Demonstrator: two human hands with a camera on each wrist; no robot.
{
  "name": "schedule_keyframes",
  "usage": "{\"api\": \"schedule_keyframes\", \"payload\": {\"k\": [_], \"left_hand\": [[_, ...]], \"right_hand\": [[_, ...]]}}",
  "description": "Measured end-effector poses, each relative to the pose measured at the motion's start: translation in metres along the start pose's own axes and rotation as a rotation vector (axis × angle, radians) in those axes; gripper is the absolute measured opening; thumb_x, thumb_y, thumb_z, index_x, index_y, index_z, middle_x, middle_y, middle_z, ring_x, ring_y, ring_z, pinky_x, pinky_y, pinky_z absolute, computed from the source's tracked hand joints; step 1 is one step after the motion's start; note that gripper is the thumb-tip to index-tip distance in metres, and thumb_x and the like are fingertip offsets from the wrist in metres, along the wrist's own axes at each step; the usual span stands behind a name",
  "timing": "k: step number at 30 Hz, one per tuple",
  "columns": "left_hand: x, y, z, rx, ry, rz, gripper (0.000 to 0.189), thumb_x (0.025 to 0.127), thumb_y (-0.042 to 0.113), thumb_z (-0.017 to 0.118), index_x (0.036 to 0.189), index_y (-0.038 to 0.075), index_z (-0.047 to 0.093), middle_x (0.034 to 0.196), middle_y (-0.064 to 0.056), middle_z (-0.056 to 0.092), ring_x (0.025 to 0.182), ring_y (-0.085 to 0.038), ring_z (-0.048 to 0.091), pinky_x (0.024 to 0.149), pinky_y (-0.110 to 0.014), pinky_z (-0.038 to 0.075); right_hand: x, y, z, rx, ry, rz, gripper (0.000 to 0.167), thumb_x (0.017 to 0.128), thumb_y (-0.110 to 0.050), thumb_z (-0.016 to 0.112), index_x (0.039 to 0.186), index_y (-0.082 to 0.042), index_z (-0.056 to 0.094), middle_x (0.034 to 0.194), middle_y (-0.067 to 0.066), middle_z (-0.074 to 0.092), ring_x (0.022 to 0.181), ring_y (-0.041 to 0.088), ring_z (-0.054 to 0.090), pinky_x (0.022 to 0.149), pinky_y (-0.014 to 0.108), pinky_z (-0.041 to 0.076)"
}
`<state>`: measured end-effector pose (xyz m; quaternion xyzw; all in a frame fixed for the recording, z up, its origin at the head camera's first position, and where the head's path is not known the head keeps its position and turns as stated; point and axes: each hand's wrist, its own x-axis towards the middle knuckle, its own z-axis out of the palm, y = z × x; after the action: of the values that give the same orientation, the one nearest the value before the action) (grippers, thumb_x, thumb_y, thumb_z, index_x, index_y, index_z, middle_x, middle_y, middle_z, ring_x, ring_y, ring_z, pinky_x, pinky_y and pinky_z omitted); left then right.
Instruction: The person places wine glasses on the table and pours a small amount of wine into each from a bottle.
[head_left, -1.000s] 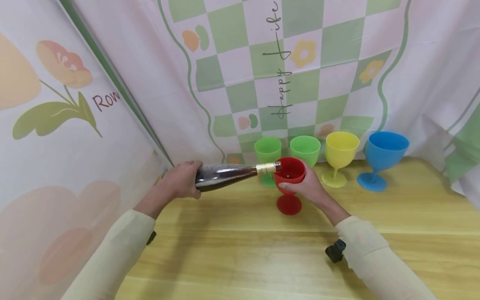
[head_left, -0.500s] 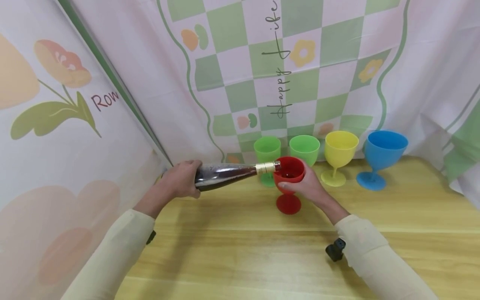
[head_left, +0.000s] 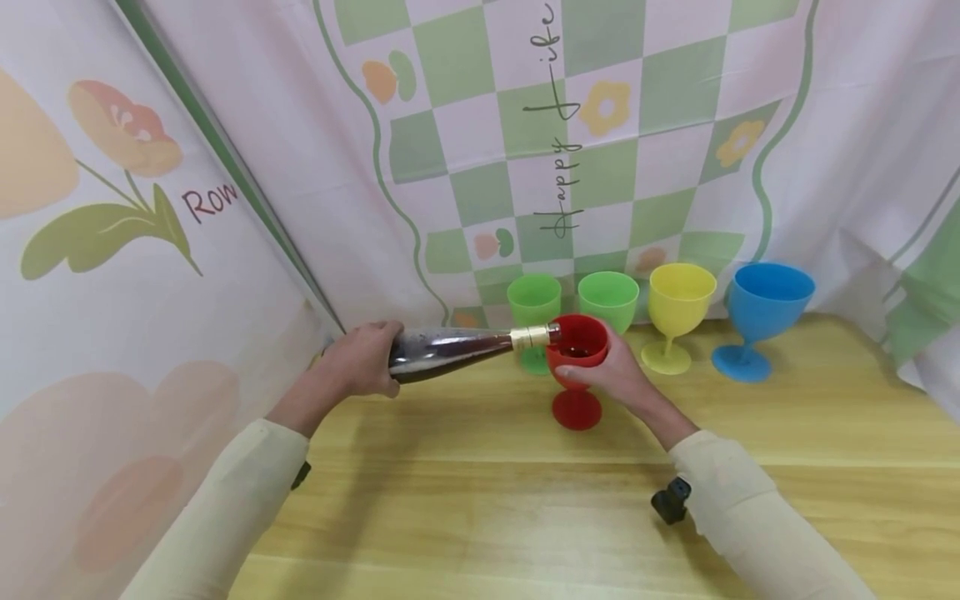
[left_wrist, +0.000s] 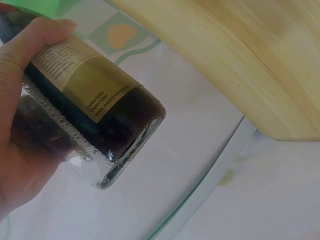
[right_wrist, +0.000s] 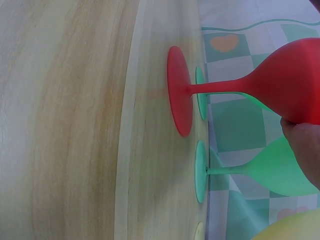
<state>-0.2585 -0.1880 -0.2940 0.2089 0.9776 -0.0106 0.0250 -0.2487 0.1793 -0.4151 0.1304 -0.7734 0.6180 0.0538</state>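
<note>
My left hand [head_left: 365,358] grips a dark glass wine bottle [head_left: 453,348] around its body, tilted almost level. A label [left_wrist: 82,75] and dark liquid show on the bottle in the left wrist view. The bottle's gold-banded neck points right, its mouth over the rim of a red goblet [head_left: 576,371]. Dark liquid [head_left: 576,352] lies inside that goblet. My right hand [head_left: 611,371] holds the goblet's bowl from the right, thumb across the front. In the right wrist view the goblet's red foot [right_wrist: 180,92] is at the tabletop and my thumb [right_wrist: 304,147] presses the bowl.
Behind the red goblet stand two green goblets [head_left: 608,296] [head_left: 534,300]; to the right are a yellow goblet [head_left: 681,304] and a blue goblet [head_left: 768,304]. A patterned curtain [head_left: 480,150] hangs behind the wooden table [head_left: 495,517] and along its left side.
Both hands, the bottle and the red goblet keep nearly the same places. The liquid surface in the goblet looks a little larger.
</note>
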Motion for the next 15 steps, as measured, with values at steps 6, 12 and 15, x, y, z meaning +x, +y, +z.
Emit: {"api": "schedule_keyframes", "payload": {"k": [6,12,15], "left_hand": [[-0.0015,0.0008,-0.0023,0.007,-0.003,-0.007,0.078,0.068,0.025,0.090,0.133,0.004,0.052,0.120,-0.012,0.066,0.099,-0.026,0.064,0.084,-0.044,0.056],[-0.0023,0.0023,-0.0052,0.016,-0.009,-0.015,0.079,0.068,0.026,0.089,0.135,0.004,0.051,0.120,-0.012,0.066,0.098,-0.026,0.064,0.083,-0.044,0.056],[-0.0026,0.0029,-0.0059,0.018,-0.010,-0.016,0.080,0.069,0.026,0.089,0.136,0.003,0.051,0.121,-0.012,0.066,0.098,-0.026,0.063,0.083,-0.044,0.056]], "right_hand": [[0.0001,-0.0002,0.0000,0.013,-0.005,0.003,0.076,0.086,-0.008,0.078,0.150,-0.002,0.036,0.147,0.021,0.048,0.134,0.034,0.046,0.087,0.015,0.052],[0.0010,0.0004,0.0000,0.014,-0.001,0.000,0.076,0.085,-0.007,0.078,0.149,-0.001,0.036,0.146,0.022,0.049,0.133,0.033,0.047,0.088,0.014,0.052],[0.0010,0.0001,-0.0001,0.009,0.002,0.000,0.076,0.085,-0.006,0.078,0.149,-0.001,0.036,0.146,0.022,0.049,0.132,0.033,0.047,0.088,0.014,0.052]]}}
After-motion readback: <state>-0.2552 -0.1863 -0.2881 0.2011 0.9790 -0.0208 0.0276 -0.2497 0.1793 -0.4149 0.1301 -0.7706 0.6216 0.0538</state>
